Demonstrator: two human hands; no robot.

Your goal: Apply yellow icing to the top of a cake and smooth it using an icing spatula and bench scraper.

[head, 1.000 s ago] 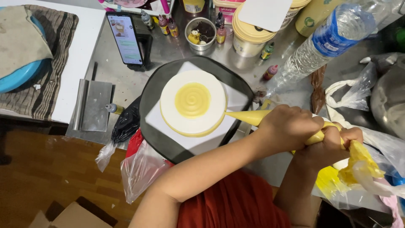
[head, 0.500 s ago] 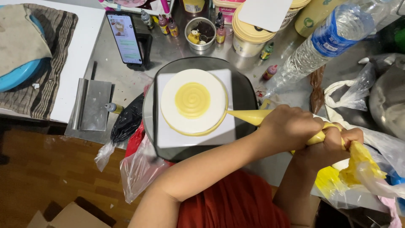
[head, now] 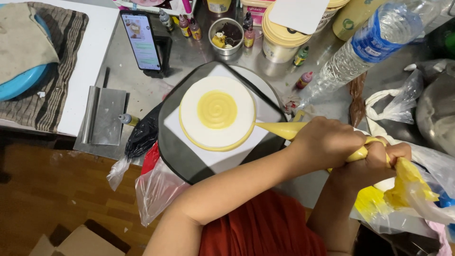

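Yellow piping bag (head: 289, 129) gripped by both fists, left hand (head: 327, 141) wrapped near the tip, right hand (head: 374, 159) squeezing its twisted end, tip touching white cake (head: 217, 113) rim on dark turntable (head: 182, 156)

Both hands grip a yellow piping bag (head: 284, 129): the left hand (head: 327, 142) wraps its front, the right hand (head: 374, 161) squeezes the twisted rear. The bag's tip touches the white cake (head: 208, 128) at the cake's four o'clock edge. The cake sits on a dark turntable (head: 180, 156); a phone (head: 141, 40) stands at eleven o'clock.
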